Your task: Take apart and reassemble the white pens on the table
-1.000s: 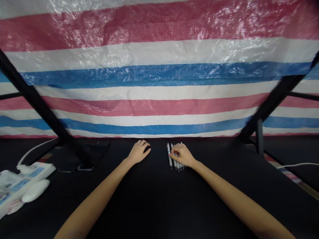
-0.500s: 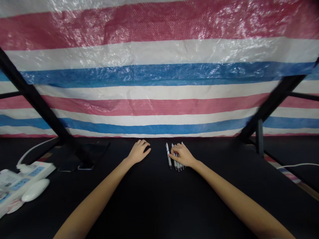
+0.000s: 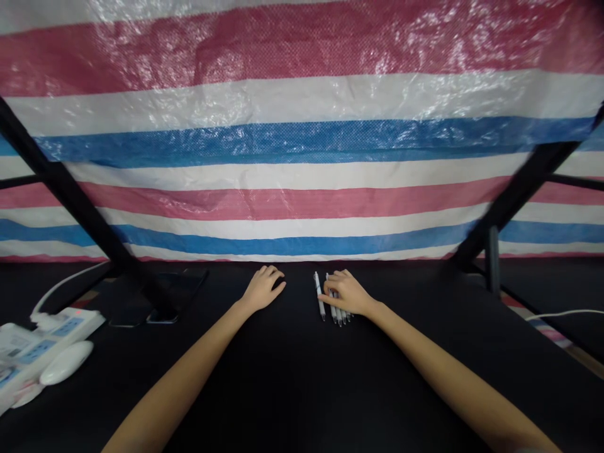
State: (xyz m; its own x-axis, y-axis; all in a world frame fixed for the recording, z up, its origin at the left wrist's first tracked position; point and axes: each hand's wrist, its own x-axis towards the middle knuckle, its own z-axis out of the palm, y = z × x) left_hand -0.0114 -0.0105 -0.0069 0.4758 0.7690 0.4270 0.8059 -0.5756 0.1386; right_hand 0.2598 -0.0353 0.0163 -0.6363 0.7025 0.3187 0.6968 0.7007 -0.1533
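My left hand (image 3: 264,288) lies palm down on the black table, fingers stretched and thumb apart, with nothing in it. Across from it, my right hand (image 3: 347,293) is curled over a group of several grey-white pens (image 3: 338,314) lying side by side. Its fingers hide their upper parts, and only the tip ends show below. Just left of that group, a single white pen (image 3: 319,296) lies by itself, its tip end toward me. The right thumb reaches to this single pen's edge; whether it touches is unclear.
A white power strip (image 3: 61,330) with plugs and a white oval object (image 3: 67,362) sits at the left. Dark flat devices (image 3: 163,316) lie by the left black frame leg (image 3: 104,236). Another leg (image 3: 507,201) stands right. Striped plastic sheeting (image 3: 302,201) hangs behind.
My right hand has shifted the grouped pens very slightly to the right, widening the gap to the single pen. My left hand stays in place.
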